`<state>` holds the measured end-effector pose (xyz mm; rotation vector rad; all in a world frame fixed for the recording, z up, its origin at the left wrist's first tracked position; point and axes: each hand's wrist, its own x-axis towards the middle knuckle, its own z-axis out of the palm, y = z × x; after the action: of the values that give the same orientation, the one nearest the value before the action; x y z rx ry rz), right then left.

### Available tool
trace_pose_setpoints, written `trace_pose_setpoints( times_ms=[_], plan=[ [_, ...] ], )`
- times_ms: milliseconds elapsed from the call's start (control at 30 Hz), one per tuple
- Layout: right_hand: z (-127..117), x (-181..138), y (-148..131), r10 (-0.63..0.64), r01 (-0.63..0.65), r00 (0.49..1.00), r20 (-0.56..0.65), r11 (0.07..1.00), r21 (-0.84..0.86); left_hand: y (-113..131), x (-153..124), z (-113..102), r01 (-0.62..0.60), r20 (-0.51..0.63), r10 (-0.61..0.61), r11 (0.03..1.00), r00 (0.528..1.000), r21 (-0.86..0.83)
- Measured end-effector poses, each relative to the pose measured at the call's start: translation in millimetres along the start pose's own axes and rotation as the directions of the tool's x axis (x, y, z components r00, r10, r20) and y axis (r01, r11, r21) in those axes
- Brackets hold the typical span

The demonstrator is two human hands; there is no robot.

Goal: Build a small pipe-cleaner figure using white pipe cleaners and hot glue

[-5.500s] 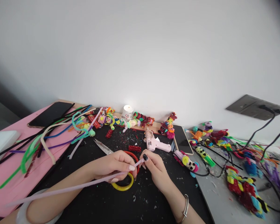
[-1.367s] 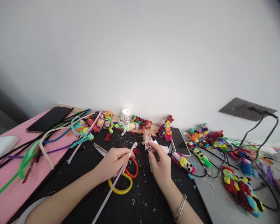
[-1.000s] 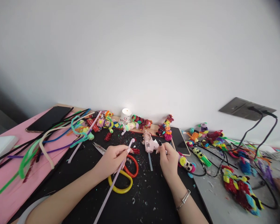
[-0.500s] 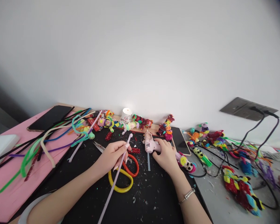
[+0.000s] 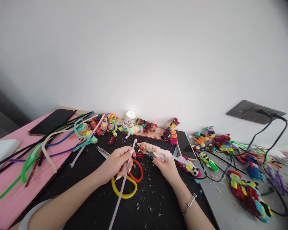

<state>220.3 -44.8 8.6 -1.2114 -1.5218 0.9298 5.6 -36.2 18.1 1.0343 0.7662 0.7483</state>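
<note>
Between the thumb and fingers of my left hand [image 5: 120,161] is a pale lilac pipe cleaner [image 5: 122,188], its upper end curled into a small knob. It slants down toward the bottom edge. My right hand [image 5: 165,167] is wrapped round a pink glue gun [image 5: 159,153] with bits of coloured fuzz stuck on its front. The gun's nozzle points left, near the knobbed end but apart from it, and a clear glue stick [image 5: 182,159] juts from its back. Under my left hand lie scissors [image 5: 124,195] with red and yellow handles. A short red glittery piece [image 5: 140,155] lies between the hands.
Loose pipe cleaners [image 5: 50,140] and a phone [image 5: 51,121] lie on a pink board [image 5: 4,201] at left. A white paper cup [image 5: 130,119] and fuzzy figures [image 5: 170,131] line the wall. Another phone [image 5: 185,144], cords [image 5: 277,127] and more figures [image 5: 249,198] are at right.
My right hand has picked up the glue gun and turned it, so its nozzle now faces left toward the pipe cleaner. My left hand has barely moved.
</note>
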Motion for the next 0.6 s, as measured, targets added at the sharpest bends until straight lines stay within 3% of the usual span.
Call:
trace_pose_setpoints(
  times_ms=[600],
  plan=[
    [1.6,0.5,-0.8,-0.056,0.056,0.998,0.033,0.998,-0.018,-0.7,-0.5,1.0,0.010,0.012,-0.010,1.000,1.000,-0.002]
  ],
)
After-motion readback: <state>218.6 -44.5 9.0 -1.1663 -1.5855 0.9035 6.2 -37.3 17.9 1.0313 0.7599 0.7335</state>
